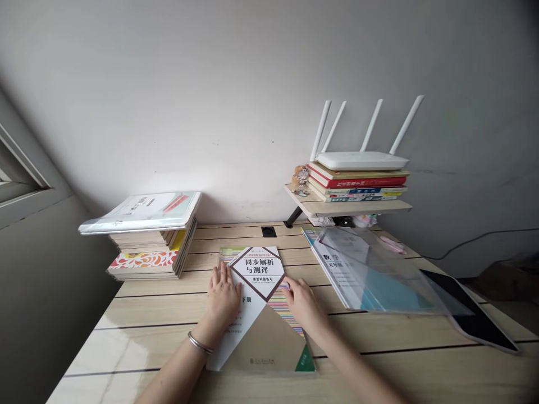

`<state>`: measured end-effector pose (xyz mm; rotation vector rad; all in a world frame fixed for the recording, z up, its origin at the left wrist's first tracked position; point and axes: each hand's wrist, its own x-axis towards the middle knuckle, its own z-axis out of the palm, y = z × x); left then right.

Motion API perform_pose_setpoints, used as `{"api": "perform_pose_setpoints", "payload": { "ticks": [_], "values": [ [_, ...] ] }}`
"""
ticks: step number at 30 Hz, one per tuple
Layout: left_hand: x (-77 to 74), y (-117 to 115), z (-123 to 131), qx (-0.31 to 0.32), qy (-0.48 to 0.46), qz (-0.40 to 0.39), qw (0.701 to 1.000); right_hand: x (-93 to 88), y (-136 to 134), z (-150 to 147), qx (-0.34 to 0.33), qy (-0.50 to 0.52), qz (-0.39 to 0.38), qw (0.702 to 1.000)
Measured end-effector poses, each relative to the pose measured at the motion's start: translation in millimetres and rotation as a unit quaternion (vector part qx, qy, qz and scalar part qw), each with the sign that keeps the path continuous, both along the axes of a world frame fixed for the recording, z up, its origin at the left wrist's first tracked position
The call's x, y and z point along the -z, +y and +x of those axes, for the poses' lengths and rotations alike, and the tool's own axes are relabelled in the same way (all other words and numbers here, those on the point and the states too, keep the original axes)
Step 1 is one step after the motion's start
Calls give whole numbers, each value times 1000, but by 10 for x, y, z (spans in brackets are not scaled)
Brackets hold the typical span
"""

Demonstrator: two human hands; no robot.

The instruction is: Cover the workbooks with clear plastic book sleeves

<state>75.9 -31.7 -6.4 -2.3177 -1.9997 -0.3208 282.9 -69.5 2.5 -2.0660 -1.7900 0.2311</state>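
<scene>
Obs.: workbook (261,314) is laid flat on the near middle of the wooden table (138,331), cover up, spine side to the left.

Left hand (223,300) is placed palm down on the left part of the cover, fingers stretched out and close together; a bracelet (200,343) is worn at the wrist. Right hand (304,306) is laid flat on the right edge, fingers extended. Nothing is gripped by either hand.

Step judged: the cover is being pressed or steadied against the table. For opening or lifting, a pinch at a free edge would be needed, since both palms lie flat.

Left far: stack of books (151,241). Right: clear folder (379,275) over another book, dark tablet (471,308) beside it.

Not resolved: the lower cover print is too small to read; the near corners of the workbook are partly covered by the forearms; the book under the folder is blurred by glare; the tablet's near end is cut by the table's fall-off.
</scene>
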Motion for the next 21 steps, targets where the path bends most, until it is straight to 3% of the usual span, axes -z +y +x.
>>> {"api": "perform_pose_setpoints", "payload": {
  "ticks": [2,4,8,14,21],
  "values": [
    [-5,-7,-2,-1,-2,4,1000,-46,53,49,-1,66,7,998],
    [-14,-14,-5,-2,-2,2,1000,-120,118,94,6,179,-38,983],
    [-7,-13,-15,3,-6,2,1000,-309,231,146,26,353,-172,919],
    [33,-6,-30,8,-21,15,1000,-494,331,186,32,405,-256,877],
    [42,12,-32,7,-2,17,1000,-588,395,140,48,376,-278,883]
  ]
}}
